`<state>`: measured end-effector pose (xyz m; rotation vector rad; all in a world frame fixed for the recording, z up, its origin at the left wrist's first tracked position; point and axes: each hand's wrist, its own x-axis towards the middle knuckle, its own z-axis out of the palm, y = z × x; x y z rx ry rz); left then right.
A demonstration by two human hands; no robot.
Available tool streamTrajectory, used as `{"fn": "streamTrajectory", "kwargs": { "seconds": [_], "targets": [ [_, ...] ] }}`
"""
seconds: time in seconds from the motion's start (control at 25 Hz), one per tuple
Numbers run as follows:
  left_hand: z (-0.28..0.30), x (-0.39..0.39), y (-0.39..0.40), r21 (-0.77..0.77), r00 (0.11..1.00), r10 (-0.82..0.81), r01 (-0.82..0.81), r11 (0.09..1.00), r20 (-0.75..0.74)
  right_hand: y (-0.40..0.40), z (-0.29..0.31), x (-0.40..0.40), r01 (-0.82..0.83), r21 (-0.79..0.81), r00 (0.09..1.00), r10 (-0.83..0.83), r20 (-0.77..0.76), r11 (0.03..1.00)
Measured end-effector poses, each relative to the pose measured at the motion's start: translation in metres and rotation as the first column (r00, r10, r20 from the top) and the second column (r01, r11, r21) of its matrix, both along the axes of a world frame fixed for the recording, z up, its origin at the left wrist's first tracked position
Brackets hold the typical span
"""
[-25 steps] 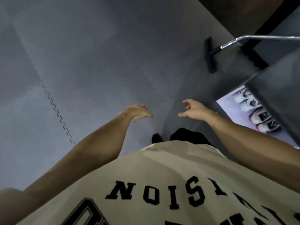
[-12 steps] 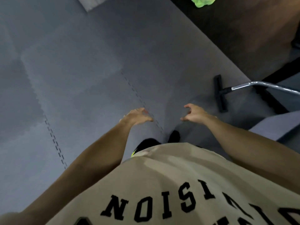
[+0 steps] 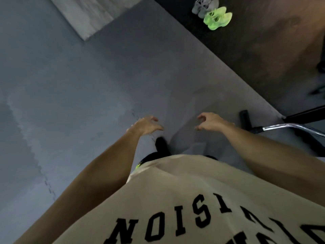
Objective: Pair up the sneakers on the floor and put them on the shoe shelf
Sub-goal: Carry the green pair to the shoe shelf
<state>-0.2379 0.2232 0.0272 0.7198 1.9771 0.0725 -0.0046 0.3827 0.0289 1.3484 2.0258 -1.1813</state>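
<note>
I note a beige cloth shirt [image 3: 193, 187] with black block letters nearest. Left hand [image 3: 146, 125] and right hand [image 3: 210, 121] hover over grey interlocking foam mat [image 3: 88, 103], fingers loosely curled, grasping nothing. Far off, neon-green sneakers [image 3: 218, 18] lie touching grey sneakers [image 3: 204, 6] on dark flooring.

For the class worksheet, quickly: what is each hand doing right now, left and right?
Left hand: open, fingers loosely curled, nothing in its grip.
Right hand: open, fingers loosely curled, nothing in its grip.
</note>
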Motion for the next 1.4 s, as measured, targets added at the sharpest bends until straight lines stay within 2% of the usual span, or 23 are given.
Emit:
{"fn": "streamTrajectory", "kwargs": {
  "seconds": [0.2,0.36,0.52,0.72,1.04,1.28,1.4],
  "targets": [
    [0.019,-0.115,0.122,0.058,0.989,-0.146,0.147,0.987,-0.027,0.096,0.015,-0.094,0.179,0.019,0.984,-0.178,-0.024,0.984],
    [0.018,-0.179,0.218,0.065,0.963,-0.267,0.269,0.961,-0.031,0.174,0.008,-0.151,0.256,0.008,0.966,-0.256,-0.036,0.967],
    [0.012,-0.233,0.324,0.083,0.958,-0.281,0.285,0.955,-0.059,0.271,-0.007,-0.203,0.317,0.009,0.947,-0.316,-0.053,0.948],
    [0.022,-0.283,0.457,0.04,0.943,-0.311,0.318,0.947,-0.12,0.394,0.004,-0.262,0.322,-0.019,0.946,-0.322,-0.042,0.947],
    [0.001,-0.368,0.652,-0.009,0.928,-0.364,0.365,0.931,-0.078,0.563,-0.001,-0.334,0.391,0.021,0.919,-0.39,-0.058,0.92],
    [0.015,-0.42,0.832,-0.014,0.821,-0.569,0.569,0.822,-0.047,0.705,0.011,-0.385,0.525,0.019,0.851,-0.524,-0.047,0.851],
    [0.013,-0.434,0.916,-0.029,0.776,-0.631,0.63,0.776,-0.031,0.765,0.011,-0.394,0.614,0.003,0.788,-0.613,-0.057,0.789]
  ]
}}
